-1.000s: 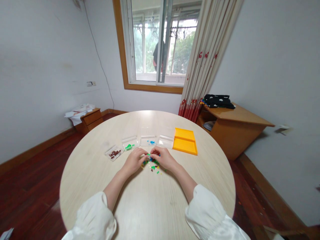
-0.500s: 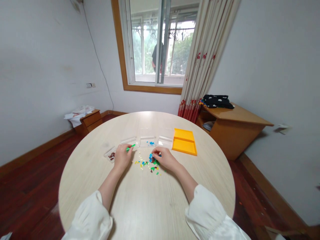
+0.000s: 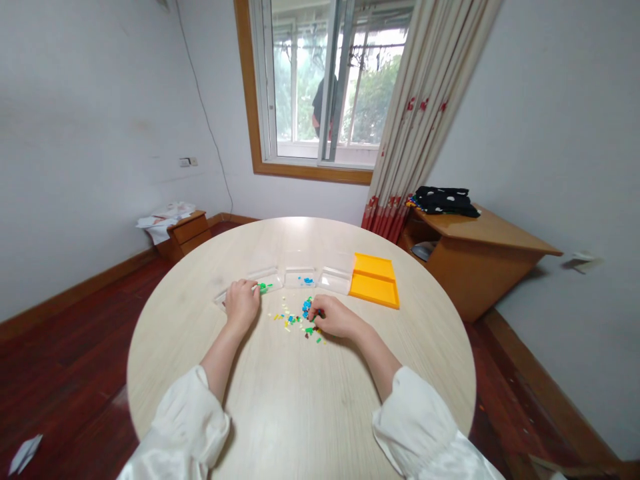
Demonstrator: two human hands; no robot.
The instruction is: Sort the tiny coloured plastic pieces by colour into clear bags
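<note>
My left hand [image 3: 243,301] is at the near edge of a clear plastic box [image 3: 274,278], its fingers curled and pinched around small green toy bricks [image 3: 265,288] that stick out past the fingertips. My right hand [image 3: 333,316] reaches into a scattered pile of tiny bricks, thumb and fingers closed together. Whatever it pinches is hidden behind the fingers. Blue bricks [image 3: 307,307] lie against its fingertips, with green bricks [image 3: 310,331] just below. Pale yellow bricks [image 3: 286,311] are spread to the left of the pile.
A clear box with blue bricks [image 3: 305,280] stands in the middle of the row. To its right are another clear box [image 3: 336,281] and an open orange case [image 3: 374,288]. A further clear box [image 3: 220,300] is partly behind my left hand. All are on a round table [image 3: 300,400].
The view has shifted slightly, moving everything right and up. More green bricks show at my left fingertips. My right hand stays at the pile, with its fingers lower among the bricks.
</note>
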